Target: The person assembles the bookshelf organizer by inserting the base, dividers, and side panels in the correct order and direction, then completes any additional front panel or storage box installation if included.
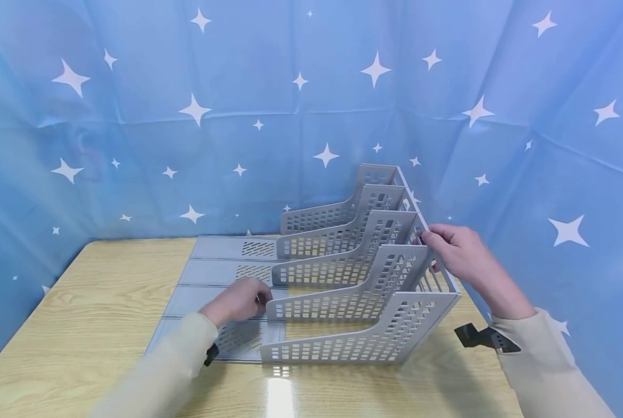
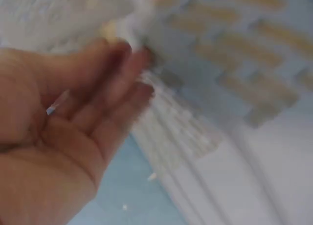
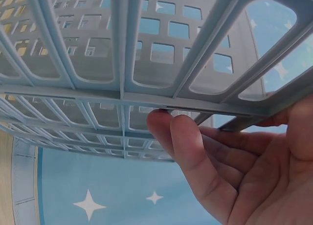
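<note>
A grey desktop file organizer (image 1: pixel 337 302) stands on the table with several upright perforated dividers, tall at the right and low at the left. My left hand (image 1: pixel 244 298) is at the low front end of one divider, thumb and fingertips pinching its tip. The left wrist view is blurred; there the left hand (image 2: pixel 83 117) has its thumb and fingers drawn together beside the slotted grey panel (image 2: pixel 274 151). With my right hand (image 1: pixel 460 255) I hold the slatted back frame by its upper edge. In the right wrist view two fingertips press against a bar of the frame (image 3: pixel 122 95).
Flat grey panels (image 1: pixel 201 273) with slanted slots lie under and left of the dividers. The wood-grain table (image 1: pixel 92 325) extends to the left and front. A blue curtain with white stars (image 1: pixel 238 116) hangs close behind and at both sides. Dark straps (image 1: pixel 486 338) circle my wrists.
</note>
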`<state>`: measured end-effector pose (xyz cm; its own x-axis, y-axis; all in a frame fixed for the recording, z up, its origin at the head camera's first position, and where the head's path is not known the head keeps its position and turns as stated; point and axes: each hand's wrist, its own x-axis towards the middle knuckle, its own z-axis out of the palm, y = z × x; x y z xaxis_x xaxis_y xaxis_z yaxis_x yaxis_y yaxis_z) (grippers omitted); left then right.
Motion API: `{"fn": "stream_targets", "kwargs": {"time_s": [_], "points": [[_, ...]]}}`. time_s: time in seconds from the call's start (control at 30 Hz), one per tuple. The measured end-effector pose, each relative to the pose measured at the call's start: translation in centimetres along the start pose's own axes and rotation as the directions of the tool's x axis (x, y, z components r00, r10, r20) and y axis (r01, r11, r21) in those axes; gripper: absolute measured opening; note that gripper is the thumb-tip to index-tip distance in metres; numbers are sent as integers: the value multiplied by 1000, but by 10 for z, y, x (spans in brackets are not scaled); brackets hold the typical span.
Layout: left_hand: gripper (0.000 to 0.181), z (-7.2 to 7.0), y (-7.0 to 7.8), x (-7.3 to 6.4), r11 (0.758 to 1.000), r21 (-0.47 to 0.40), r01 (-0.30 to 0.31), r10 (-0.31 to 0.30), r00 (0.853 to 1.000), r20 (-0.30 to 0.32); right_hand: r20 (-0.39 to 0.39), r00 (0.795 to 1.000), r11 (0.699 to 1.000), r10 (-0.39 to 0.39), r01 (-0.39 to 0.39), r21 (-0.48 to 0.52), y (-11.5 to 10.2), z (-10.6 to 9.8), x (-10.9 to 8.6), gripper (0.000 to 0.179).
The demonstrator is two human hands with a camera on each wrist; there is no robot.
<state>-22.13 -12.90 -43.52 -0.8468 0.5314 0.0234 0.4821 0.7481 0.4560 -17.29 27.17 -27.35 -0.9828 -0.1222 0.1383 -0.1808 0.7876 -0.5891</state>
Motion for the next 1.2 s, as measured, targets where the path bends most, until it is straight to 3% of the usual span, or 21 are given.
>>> {"fn": "stream_targets", "kwargs": {"time_s": [0.1, 0.2, 0.33, 0.43, 0.5, 0.73, 1.03, 1.2], "points": [[18, -14, -4, 14, 994, -41, 104, -106, 993, -48, 9, 1000, 1000, 7, -7, -1, -2, -1, 0, 41], [26, -17, -8, 28, 982, -124, 140, -149, 987, -59, 19, 1000, 1000, 6, -6, -5, -3, -1, 0, 41], [3, -4, -14, 42, 985, -129, 114, -119, 992, -31, 25, 1000, 1000, 0, 0, -12, -2, 1, -1, 40], [21, 1, -18, 45, 995, -65, 75, -78, 996, -37, 21, 1000, 1000, -7, 7, -7, -1, 3, -1, 39], [23, 2, -20, 45, 997, -53, 50, -52, 998, -42, 16, 1000, 1000, -10, 10, 0, 0, 3, -1, 39], [17, 0, -23, 49, 995, -83, 46, -48, 999, -22, -2, 1000, 1000, -14, 14, -19, 2, 3, -1, 40], [19, 3, -21, 47, 1000, 28, 9, -8, 999, -40, -8, 1000, 999, -27, 27, -17, 2, 4, -1, 39], [29, 3, -20, 42, 1000, 18, -26, 25, 999, 29, 21, 998, 998, -55, 56, -33, 4, 0, -4, 35]]}}
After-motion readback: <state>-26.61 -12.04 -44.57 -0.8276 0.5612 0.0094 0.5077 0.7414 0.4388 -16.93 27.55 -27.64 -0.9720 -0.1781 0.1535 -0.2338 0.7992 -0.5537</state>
